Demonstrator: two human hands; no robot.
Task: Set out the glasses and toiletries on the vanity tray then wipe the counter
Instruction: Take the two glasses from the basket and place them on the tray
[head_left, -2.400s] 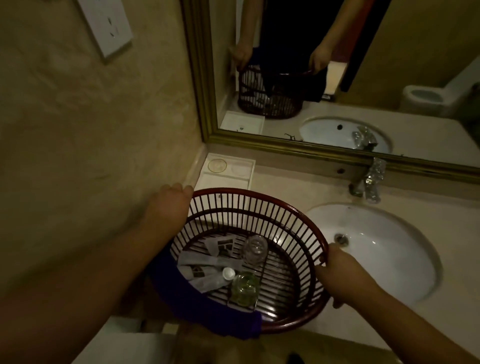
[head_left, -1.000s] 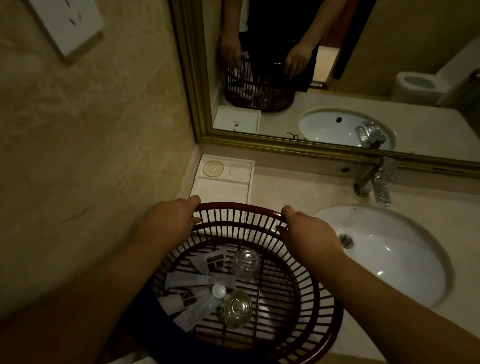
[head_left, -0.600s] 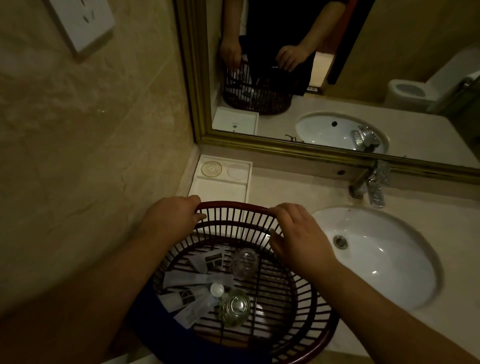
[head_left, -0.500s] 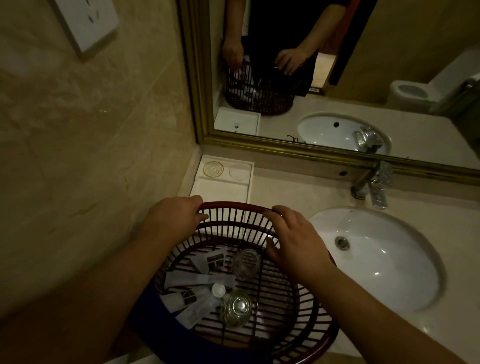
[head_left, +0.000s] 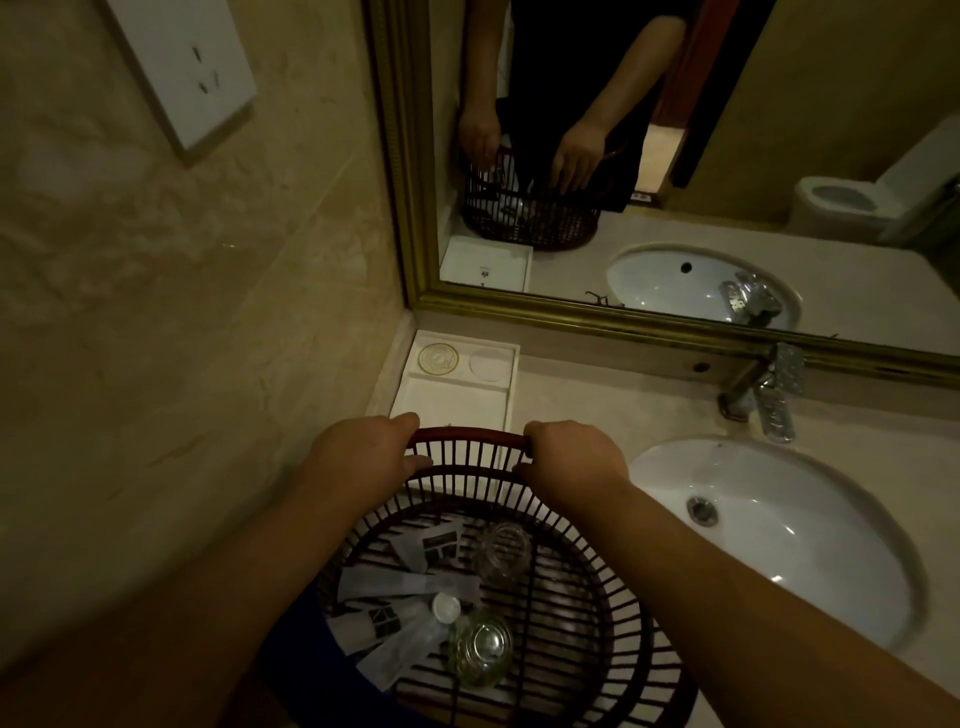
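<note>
A dark red slatted basket (head_left: 613, 618) sits at the counter's front edge. My left hand (head_left: 363, 452) and my right hand (head_left: 571, 457) both grip its far rim. Inside lie two clear glasses (head_left: 501, 551) (head_left: 480, 652), several white toiletry sachets (head_left: 400, 582) and a small capped bottle (head_left: 415, 634). A blue cloth (head_left: 301, 654) hangs over the basket's left side. The white vanity tray (head_left: 452, 400) stands in the corner just beyond the basket, with two round coasters (head_left: 439, 358) at its back.
A white oval sink (head_left: 769, 530) lies to the right, with a chrome tap (head_left: 769, 395) behind it. A gold-framed mirror (head_left: 649, 322) runs along the back wall and the tiled side wall carries a white socket (head_left: 187, 67).
My right hand has moved from the basket's right side to its far rim and now grips it beside my left hand. The left hand has stayed on the rim.
</note>
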